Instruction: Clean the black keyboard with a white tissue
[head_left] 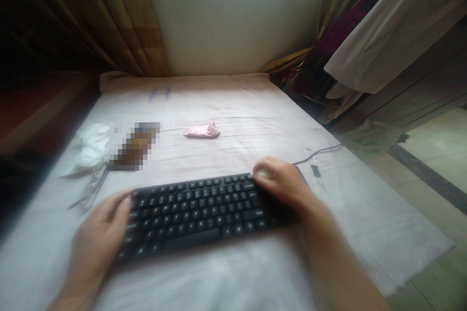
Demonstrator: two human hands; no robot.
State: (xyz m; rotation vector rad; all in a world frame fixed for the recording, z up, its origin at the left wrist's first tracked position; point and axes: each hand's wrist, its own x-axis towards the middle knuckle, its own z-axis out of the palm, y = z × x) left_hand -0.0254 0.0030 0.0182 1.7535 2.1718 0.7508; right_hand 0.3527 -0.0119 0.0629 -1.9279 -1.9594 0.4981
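A black computer keyboard [193, 216] lies across the front of the white-sheeted surface, a little tilted to the picture. Its left end is gripped by my left hand [104, 228], the thumb along the side edge. My right hand [279, 180] is closed over the back edge near the right end, covering several keys there. A pale patch shows at the right thumb, too blurred to make out. From behind that end a thin dark cable [317, 151] runs off to the right.
Beyond the keyboard lies a small pink cloth [202, 129]. To the left are a pixelated brown item [134, 148], a white plastic bag [91, 148] and a clear packet [93, 184]. Curtains [120, 14] and hanging white cloth [397, 29] border the sheet [248, 102]; tiled floor [438, 155] is at right.
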